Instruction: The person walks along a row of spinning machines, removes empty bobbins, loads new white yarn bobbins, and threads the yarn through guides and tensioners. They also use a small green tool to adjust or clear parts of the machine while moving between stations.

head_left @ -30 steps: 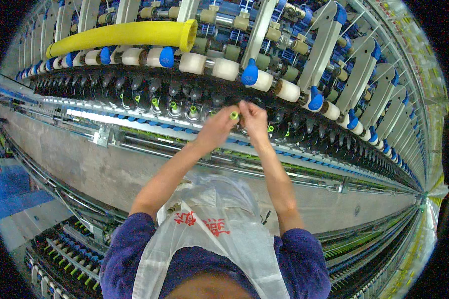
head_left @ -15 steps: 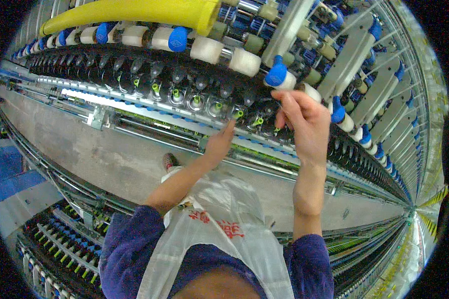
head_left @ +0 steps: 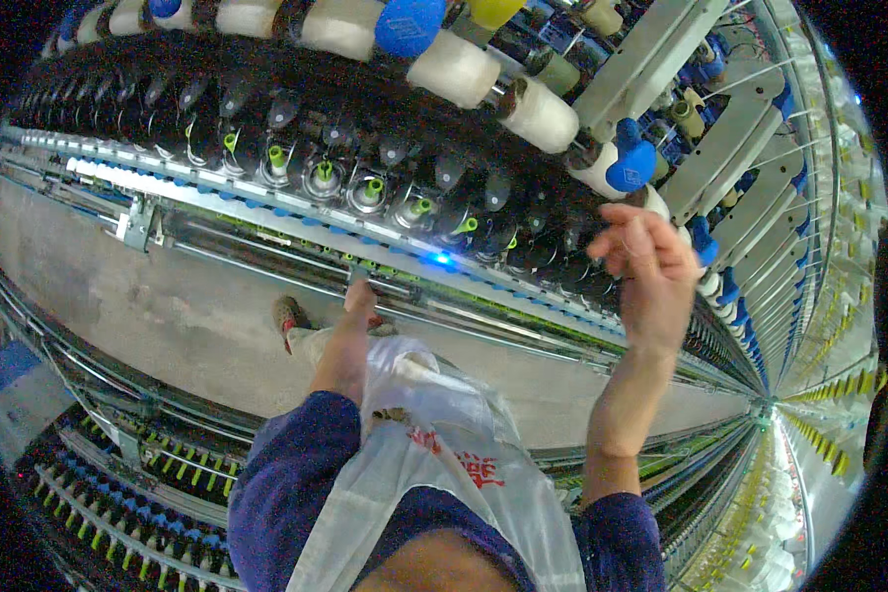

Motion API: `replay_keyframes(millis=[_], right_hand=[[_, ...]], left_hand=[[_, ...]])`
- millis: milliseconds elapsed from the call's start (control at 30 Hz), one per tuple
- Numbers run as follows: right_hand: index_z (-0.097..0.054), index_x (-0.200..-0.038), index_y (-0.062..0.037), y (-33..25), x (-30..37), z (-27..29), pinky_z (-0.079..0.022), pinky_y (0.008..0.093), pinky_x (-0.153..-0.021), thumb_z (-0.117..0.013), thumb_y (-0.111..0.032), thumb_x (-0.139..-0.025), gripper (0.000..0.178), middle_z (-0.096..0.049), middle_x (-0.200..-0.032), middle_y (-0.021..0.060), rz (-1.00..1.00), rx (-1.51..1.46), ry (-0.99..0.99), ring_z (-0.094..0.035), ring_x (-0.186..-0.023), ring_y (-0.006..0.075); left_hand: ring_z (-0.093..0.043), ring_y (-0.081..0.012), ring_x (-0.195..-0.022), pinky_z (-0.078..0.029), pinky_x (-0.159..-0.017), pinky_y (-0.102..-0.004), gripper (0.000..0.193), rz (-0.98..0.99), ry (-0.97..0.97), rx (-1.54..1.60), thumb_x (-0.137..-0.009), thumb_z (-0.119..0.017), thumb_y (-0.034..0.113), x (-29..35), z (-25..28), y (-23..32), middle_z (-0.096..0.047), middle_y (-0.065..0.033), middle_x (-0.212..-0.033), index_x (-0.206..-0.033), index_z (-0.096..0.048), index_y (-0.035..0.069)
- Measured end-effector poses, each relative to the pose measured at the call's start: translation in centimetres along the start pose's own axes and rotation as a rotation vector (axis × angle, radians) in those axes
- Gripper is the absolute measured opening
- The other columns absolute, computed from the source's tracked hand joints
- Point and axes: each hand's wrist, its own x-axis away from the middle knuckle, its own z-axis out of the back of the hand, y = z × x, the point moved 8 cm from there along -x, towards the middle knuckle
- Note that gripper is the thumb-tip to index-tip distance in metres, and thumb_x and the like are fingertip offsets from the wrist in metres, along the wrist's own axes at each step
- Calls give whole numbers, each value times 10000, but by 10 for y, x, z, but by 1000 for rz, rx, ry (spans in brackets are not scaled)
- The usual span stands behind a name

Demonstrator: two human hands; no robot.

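My right hand (head_left: 651, 252) is raised beside the row of white rollers (head_left: 541, 116), just below a blue cap (head_left: 630, 168). Its fingers are curled in toward the thumb and a little blurred; anything as thin as yarn between them is too small to make out. Lower and to the left, my left hand (head_left: 361, 296) is down at the machine's lower metal rail, its fingers mostly hidden. Between my hands runs a row of spindles with yellow-green tube tops (head_left: 372, 189), set in metal rings under black guide plates (head_left: 393, 150).
A blue light (head_left: 444, 259) glows on the spindle rail. Grey slanted arms (head_left: 651, 59) stand over the rollers at upper right. Behind me, across the grey floor (head_left: 207, 286), is another machine with green-tipped spindles (head_left: 158, 513). My shoe (head_left: 290, 314) is near the rail.
My left hand has dropped from the spindle tops to the lower rail. My right hand has shifted right and slightly down, its pinch looking looser. The view has moved closer to the spindles.
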Motion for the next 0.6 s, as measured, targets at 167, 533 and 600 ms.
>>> replay_keyframes(millis=[167,533,600], right_hand=[[-644,-923,-2,169,40,-84,-465,222,-627,-550,-165,-912,188,-671,-781,62,-457,214,-238,-555,-653,87],[-673,-958,-105,-81,-28,2,-493,380,-651,-686,-239,-765,235,-654,-788,121,255,1523,50,-645,-733,264],[-675,-952,-91,-92,-57,0,-488,390,-703,-668,-197,-756,223,-657,-859,152,426,1629,111,-638,-818,300]], left_hand=[[-616,-378,-915,-503,-792,-452,290,-370,-283,-302,-815,-612,296,37,-31,17,-638,-227,-925,-899,-645,20],[-625,-327,-896,-504,-775,-406,251,-1246,195,630,-866,-573,250,206,236,338,-644,-144,-1001,-972,-651,36],[-615,-346,-933,-509,-770,-404,278,-1268,402,704,-830,-620,263,210,269,359,-635,-184,-1013,-929,-662,6]])
